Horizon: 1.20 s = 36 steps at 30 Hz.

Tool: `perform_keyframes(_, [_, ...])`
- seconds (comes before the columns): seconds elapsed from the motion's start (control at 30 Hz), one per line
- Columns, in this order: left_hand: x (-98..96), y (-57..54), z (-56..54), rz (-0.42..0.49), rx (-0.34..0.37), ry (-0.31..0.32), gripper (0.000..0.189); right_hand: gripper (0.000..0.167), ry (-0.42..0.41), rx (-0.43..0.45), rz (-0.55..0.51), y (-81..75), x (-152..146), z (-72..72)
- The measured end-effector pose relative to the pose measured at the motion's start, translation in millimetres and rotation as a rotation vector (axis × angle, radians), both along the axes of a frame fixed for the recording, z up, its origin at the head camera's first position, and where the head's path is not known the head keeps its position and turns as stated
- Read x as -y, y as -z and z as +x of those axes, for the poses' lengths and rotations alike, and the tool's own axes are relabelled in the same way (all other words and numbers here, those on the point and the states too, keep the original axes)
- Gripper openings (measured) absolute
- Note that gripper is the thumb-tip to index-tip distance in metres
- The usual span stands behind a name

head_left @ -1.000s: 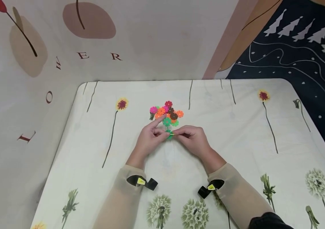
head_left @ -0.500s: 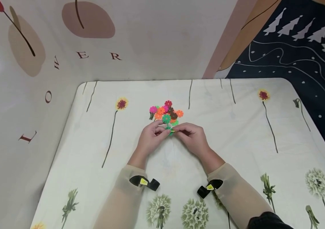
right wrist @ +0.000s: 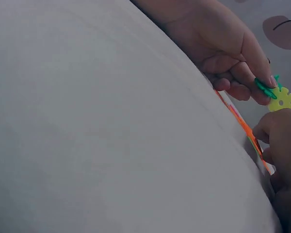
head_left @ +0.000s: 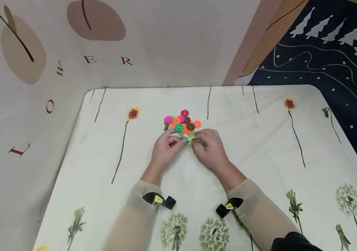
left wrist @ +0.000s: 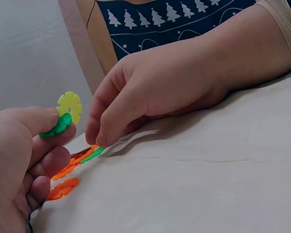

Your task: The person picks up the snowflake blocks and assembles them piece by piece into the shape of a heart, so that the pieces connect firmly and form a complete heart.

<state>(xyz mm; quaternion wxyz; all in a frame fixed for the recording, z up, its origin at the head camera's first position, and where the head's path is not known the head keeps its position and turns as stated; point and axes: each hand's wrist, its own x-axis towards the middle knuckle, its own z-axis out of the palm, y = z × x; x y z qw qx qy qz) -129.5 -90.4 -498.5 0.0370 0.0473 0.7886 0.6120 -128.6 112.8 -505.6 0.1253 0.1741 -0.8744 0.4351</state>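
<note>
My left hand [head_left: 163, 150] pinches a green notched plastic disc [left wrist: 61, 124] between thumb and fingers. A yellow notched disc [left wrist: 75, 103] is slotted onto it and stands upright. Another green disc [head_left: 178, 128] juts out past the left fingers and appears joined to the same piece. My right hand [head_left: 211, 148] is just right of this piece, thumb and fingers bent downward with a gap between them in the head view. Its fingertips reach the near side of a pile of flower-shaped discs [head_left: 190, 126]; whether they touch a light green disc [left wrist: 93, 155] there is hard to tell.
The pile has orange, brown, pink, red and green discs and lies beyond both hands. A white cloth [head_left: 260, 146] with printed flowers covers the table. Behind it hangs a pale printed cloth [head_left: 172, 52], with a dark tree-patterned one [head_left: 316, 59] at the right.
The right fingers have come off the yellow disc and moved forward to the pile. The left hand has shifted slightly forward, and the far green disc has swung to the left.
</note>
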Motion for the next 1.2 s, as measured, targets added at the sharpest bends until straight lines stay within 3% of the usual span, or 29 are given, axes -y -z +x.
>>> perform_keyframes(0.27, [-3.5,0.2,0.9,0.028,-0.005,-0.021,0.035,0.028,-0.068,0.08,0.172,0.2,-0.7,1.9])
perform_keyframes(0.5, [-3.6,0.8,-0.5,0.004,-0.013,-0.019,0.036,0.032,-0.071,0.11,0.265,-3.0,1.5,3.0])
perform_keyframes(0.8, [-3.7,-0.8,-0.3,-0.018,-0.019,-0.016,0.037,0.028,-0.091,0.073,0.343,-5.4,2.0,4.0])
perform_keyframes(1.0, [-4.0,-1.8,0.0,-0.011,-0.036,-0.017,0.034,0.034,-0.102,0.078,0.414,-5.1,1.4,2.8])
perform_keyframes(1.2, [-4.1,-1.3,0.3,0.001,-0.036,-0.018,0.034,0.034,-0.088,0.058,0.409,-4.5,-0.1,2.9])
